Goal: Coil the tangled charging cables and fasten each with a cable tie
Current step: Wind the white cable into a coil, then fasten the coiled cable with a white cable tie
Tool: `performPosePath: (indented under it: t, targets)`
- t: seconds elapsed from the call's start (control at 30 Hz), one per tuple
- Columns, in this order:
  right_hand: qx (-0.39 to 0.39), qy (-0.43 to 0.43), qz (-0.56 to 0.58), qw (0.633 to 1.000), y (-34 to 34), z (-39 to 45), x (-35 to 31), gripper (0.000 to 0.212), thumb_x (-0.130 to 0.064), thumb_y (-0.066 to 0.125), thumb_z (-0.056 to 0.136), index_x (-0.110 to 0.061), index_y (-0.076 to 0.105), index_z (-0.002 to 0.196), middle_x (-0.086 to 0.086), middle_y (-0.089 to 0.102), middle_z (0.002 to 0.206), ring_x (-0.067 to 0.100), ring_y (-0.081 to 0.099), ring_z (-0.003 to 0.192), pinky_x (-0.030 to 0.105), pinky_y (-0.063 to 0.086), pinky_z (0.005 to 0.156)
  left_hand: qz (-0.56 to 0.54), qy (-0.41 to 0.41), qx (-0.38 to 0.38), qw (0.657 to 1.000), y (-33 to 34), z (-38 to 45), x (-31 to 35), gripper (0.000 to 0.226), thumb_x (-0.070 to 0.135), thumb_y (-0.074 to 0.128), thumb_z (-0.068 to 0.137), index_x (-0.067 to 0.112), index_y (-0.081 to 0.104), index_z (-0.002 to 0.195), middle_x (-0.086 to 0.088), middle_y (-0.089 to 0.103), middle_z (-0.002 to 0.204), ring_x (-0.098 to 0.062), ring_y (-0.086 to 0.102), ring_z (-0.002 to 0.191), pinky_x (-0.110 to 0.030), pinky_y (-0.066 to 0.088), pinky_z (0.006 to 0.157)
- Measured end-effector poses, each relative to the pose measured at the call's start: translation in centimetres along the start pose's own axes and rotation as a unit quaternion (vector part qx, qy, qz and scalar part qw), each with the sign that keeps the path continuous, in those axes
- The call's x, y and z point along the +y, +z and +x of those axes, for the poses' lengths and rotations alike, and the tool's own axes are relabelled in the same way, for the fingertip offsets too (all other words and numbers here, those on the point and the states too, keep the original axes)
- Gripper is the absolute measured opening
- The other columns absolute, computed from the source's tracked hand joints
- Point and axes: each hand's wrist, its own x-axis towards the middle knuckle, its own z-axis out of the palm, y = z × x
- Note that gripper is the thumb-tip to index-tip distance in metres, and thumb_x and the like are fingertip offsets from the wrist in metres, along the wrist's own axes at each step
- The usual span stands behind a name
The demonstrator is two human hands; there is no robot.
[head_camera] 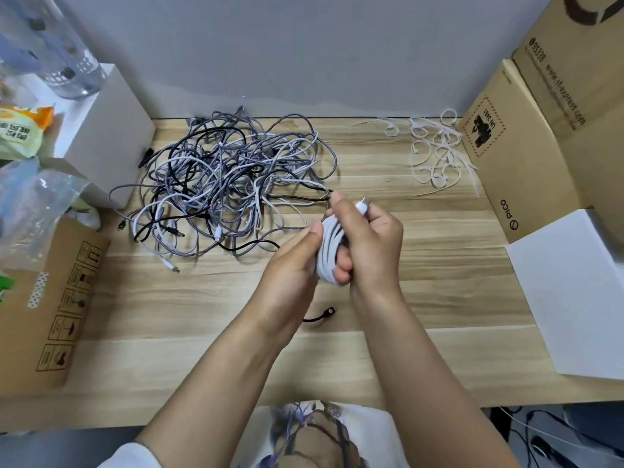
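A coiled white cable [329,253] sits upright between both hands above the middle of the wooden desk [202,315]. My left hand [290,271] grips the coil's left side with the thumb on top. My right hand [368,244] wraps round the coil's right side, and the cable's white plug [362,205] sticks up from its fingers. A big tangle of grey, white and black cables [229,190] lies on the desk at the back left. A heap of white cable ties [435,153] lies at the back right. A black cable end [324,314] lies below my hands.
Cardboard boxes [526,136] line the right side, with a white sheet [574,292] in front of them. A white box [108,130], plastic bags and a flat carton [50,305] stand at the left. The grey wall closes the back.
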Motion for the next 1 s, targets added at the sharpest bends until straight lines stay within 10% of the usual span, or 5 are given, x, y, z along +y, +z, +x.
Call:
performPosePath:
  t: [0.17, 0.37, 0.47, 0.73, 1.0]
  targets:
    - [-0.06, 0.045, -0.031, 0.997, 0.7, 3.3, 0.3, 0.029, -0.019, 0.063, 0.087, -0.01, 0.054, 0.061, 0.001, 0.042, 0.035, 0.011, 0.033, 0.023, 0.012, 0.026, 0.033, -0.019, 0.037, -0.029, 0.999, -0.7, 1.7, -0.4, 0.033, 0.029, 0.035, 0.094, 0.009, 0.051, 0.115, 0.006, 0.042, 0.06, -0.008, 0.037, 0.056, -0.019, 0.035, 0.059]
    - [-0.1, -0.005, -0.146, 0.984, 0.7, 10.9, 0.2, 0.031, -0.003, 0.055, 0.086, -0.018, 0.061, 0.059, -0.004, 0.053, 0.055, 0.004, 0.045, 0.05, 0.016, 0.036, 0.052, -0.053, -0.038, 0.005, 0.998, -1.7, 3.8, -0.9, 0.023, 0.031, 0.044, 0.087, 0.028, 0.063, 0.074, 0.008, 0.037, 0.056, -0.006, 0.029, 0.049, -0.028, 0.022, 0.057]
    - [-0.032, -0.034, -0.246, 0.968, -0.5, 17.7, -0.2, 0.021, -0.008, 0.057, 0.085, -0.023, 0.061, 0.071, -0.009, 0.06, 0.072, 0.006, 0.053, 0.071, 0.017, 0.039, 0.066, -0.063, -0.081, 0.017, 0.995, -2.3, 4.9, -1.3, 0.029, 0.034, 0.046, 0.086, 0.029, 0.061, 0.061, 0.008, 0.037, 0.057, -0.006, 0.031, 0.049, -0.031, 0.044, 0.067]
    - [-0.004, 0.04, -0.531, 0.847, -5.2, 31.1, 2.4, 0.049, -0.019, 0.058, 0.084, -0.014, 0.047, 0.131, 0.002, 0.041, 0.14, 0.021, 0.045, 0.125, 0.023, 0.034, 0.094, -0.11, -0.123, 0.033, 0.986, -2.7, 7.4, -1.6, 0.027, 0.03, 0.054, 0.089, 0.029, 0.063, 0.063, 0.009, 0.039, 0.056, -0.003, 0.033, 0.045, -0.033, 0.055, 0.067]
    - [-0.036, -0.06, -0.637, 0.768, -6.0, 33.0, 4.5, 0.039, -0.002, 0.053, 0.081, -0.011, 0.058, 0.118, 0.009, 0.05, 0.131, 0.03, 0.043, 0.124, 0.029, 0.037, 0.096, -0.09, -0.132, 0.048, 0.986, -3.0, 8.9, -1.6, 0.028, 0.033, 0.047, 0.083, 0.035, 0.062, 0.059, 0.009, 0.039, 0.056, -0.004, 0.034, 0.047, -0.03, 0.054, 0.066]
